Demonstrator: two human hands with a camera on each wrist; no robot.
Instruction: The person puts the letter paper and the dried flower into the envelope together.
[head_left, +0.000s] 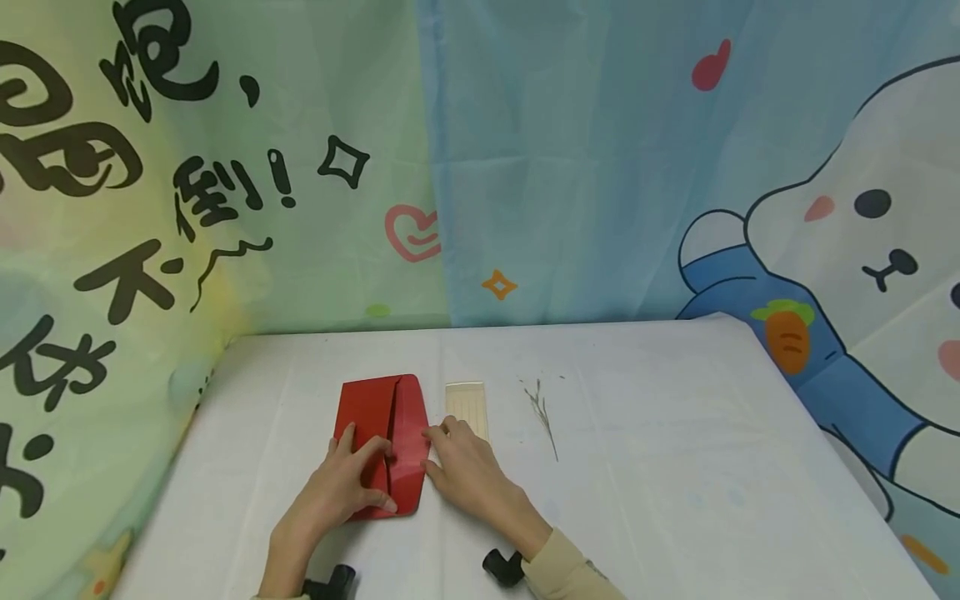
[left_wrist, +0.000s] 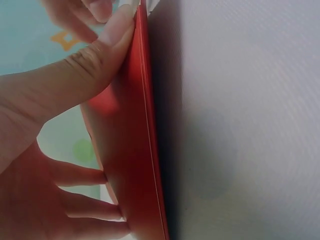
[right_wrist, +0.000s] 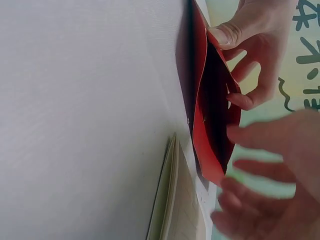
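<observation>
Head view: the left hand [head_left: 333,485], fingers curled, grips the red envelope [head_left: 408,446] at its two o'clock. The right hand [head_left: 468,472], just past the envelope's three o'clock, has parted, loosely bent fingers gripping nothing.

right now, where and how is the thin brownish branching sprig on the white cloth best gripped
I'd pinch the sprig by its single lower stem, coming from your near side with the right hand, the closer one. That stem points your way, while the thin twigs spread at the far end look fragile.
</observation>
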